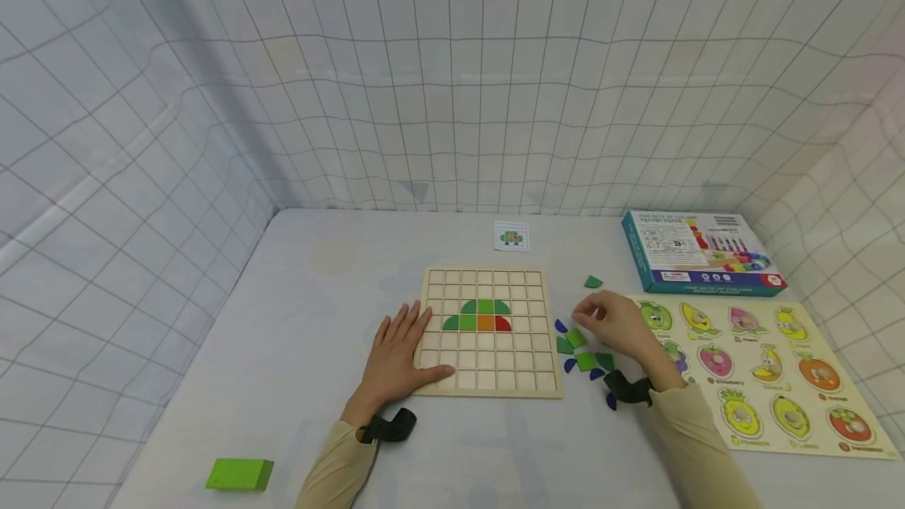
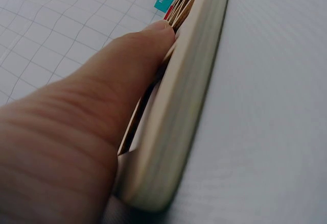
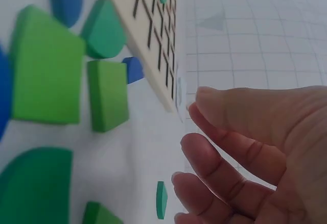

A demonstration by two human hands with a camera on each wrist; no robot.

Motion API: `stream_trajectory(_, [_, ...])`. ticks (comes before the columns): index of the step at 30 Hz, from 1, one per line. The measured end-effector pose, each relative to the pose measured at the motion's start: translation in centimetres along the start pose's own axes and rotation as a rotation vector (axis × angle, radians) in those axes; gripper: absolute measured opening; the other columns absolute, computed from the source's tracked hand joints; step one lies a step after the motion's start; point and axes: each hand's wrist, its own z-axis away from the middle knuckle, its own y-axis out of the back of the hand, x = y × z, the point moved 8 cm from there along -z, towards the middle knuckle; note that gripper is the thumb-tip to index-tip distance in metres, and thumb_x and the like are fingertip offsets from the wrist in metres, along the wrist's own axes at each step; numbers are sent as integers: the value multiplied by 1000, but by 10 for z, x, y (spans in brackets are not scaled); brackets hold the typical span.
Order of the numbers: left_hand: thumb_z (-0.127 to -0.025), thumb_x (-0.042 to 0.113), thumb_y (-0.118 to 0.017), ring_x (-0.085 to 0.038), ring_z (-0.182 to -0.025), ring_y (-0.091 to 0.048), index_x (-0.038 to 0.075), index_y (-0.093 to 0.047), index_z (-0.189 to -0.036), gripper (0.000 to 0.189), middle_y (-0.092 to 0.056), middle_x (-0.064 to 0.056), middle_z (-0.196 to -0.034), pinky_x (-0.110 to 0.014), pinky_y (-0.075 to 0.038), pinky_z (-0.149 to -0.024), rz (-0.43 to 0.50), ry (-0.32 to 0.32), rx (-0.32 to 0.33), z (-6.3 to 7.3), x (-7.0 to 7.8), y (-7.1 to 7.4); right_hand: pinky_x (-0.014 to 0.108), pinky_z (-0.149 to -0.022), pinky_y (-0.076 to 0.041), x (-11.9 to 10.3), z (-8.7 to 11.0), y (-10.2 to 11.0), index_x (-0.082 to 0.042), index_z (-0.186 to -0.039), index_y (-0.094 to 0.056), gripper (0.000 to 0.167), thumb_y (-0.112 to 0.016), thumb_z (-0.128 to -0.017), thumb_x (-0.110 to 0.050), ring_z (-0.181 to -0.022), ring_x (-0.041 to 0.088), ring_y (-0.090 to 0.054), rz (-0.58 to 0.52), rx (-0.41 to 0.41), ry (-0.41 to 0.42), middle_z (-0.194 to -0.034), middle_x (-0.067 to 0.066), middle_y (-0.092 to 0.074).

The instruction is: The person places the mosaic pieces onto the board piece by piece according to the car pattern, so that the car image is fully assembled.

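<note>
My left hand (image 1: 396, 360) lies spread on the left side of the wooden grid board (image 1: 488, 383), its thumb (image 2: 133, 55) across the near left corner. Set in the board's middle squares are several green pieces (image 1: 485, 306), an orange square (image 1: 485, 323) and a red quarter-round (image 1: 503, 324). Over the table right of the board hovers my right hand (image 1: 611, 324), thumb tip and index tip together, no piece visible between them. Below it lie light green squares (image 3: 48, 71), dark green quarter-rounds (image 3: 41, 188) and blue half-rounds (image 1: 611, 400). One green quarter-round (image 1: 593, 282) lies apart, farther back.
Behind the board lies a small pattern card (image 1: 511, 236). A teal and white box (image 1: 703, 254) stands at the back right, with a fruit picture board (image 1: 771, 399) in front of it. A bright green block (image 1: 239, 475) is at the near left.
</note>
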Motion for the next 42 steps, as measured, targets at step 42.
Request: stream_trajectory(42, [-75,66,-64,-26,-143,-10,11,-29,-151,100,-20,-9,-156,-47,-4,-112,-8,-3,-4,0,-2,-3,30,-55,-40,-9,11,-30,-9,-92,-72,17,-79,-78,-16,-66,15,-46,69,-117,11,-76,-3,-52])
